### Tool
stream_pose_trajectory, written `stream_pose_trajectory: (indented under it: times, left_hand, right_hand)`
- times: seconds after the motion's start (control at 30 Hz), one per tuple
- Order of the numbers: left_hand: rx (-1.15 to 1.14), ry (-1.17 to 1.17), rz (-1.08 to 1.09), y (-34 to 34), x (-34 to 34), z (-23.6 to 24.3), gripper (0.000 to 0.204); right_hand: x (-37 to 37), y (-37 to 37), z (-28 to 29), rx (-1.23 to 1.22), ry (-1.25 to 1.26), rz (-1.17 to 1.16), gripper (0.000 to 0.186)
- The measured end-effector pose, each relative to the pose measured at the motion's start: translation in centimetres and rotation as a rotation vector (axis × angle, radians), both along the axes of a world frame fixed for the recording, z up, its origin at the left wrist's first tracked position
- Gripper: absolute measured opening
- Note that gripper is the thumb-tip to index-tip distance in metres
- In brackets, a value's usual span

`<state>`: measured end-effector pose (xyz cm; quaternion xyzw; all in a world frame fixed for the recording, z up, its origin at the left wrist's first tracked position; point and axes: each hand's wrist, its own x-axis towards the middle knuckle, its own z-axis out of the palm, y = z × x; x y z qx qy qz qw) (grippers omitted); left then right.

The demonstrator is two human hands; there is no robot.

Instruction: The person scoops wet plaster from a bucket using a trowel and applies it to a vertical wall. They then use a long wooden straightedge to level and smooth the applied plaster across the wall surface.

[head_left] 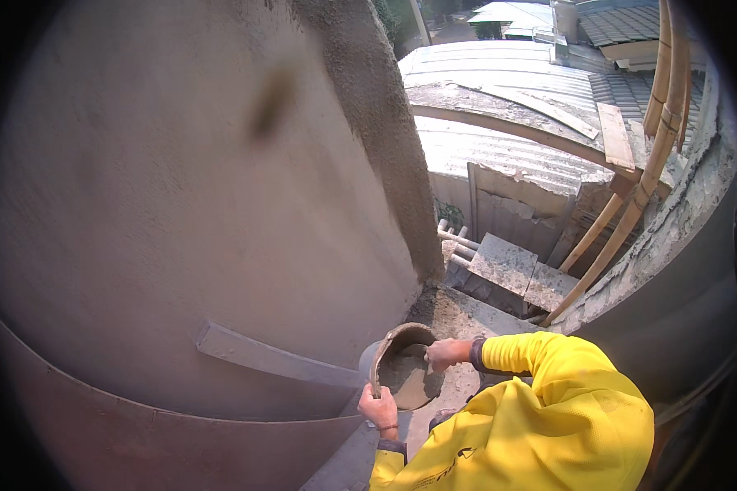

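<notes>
A round bucket (pixel 367 358) is tipped toward me on the ledge, with wet grey mortar (pixel 404 375) inside. My left hand (pixel 378 409) is closed on its near-left rim. At the right side of the opening, my right hand (pixel 449 354) is closed round what looks like a trowel, reaching into the bucket. Its handle is hidden in my fist, and the blade is hard to tell from the mortar. Both of my arms are in yellow sleeves.
A tall plastered wall (pixel 180 188) rises on the left, with a straight board (pixel 274 356) leaning against it. A curved sheet (pixel 164 434) stands below. Bamboo poles (pixel 640 196), mortar-spattered planks (pixel 504 262) and a rough-edged wall (pixel 663 254) lie ahead right, above corrugated roofs (pixel 499 74).
</notes>
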<state>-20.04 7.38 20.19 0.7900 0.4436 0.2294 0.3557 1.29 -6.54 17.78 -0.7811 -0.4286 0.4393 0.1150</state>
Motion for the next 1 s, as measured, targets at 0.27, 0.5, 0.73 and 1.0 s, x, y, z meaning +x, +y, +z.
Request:
stream_pose_trajectory:
  times: [0.27, 0.5, 0.73, 1.0]
  left_hand:
    - [-0.146, -0.154, -0.056, 1.5, 6.0, 1.0, 0.018]
    - [-0.470, -0.216, 0.102, 3.3, 10.6, -6.5, 0.033]
    - [-0.490, -0.299, 0.519, 4.2, 10.3, -10.9, 0.035]
    - [-0.320, -0.226, 0.836, 2.5, 3.6, -11.4, 0.032]
  right_hand:
    - [3.5, -6.7, 2.4, -0.009, 1.062, -0.433, 0.025]
    - [9.4, -10.1, 7.4, 0.456, 1.596, -0.761, 0.042]
    - [20.0, -11.0, 23.1, 1.634, 0.995, -1.014, 0.060]
    - [40.1, -7.5, 41.4, 2.453, -0.434, -1.129, 0.073]
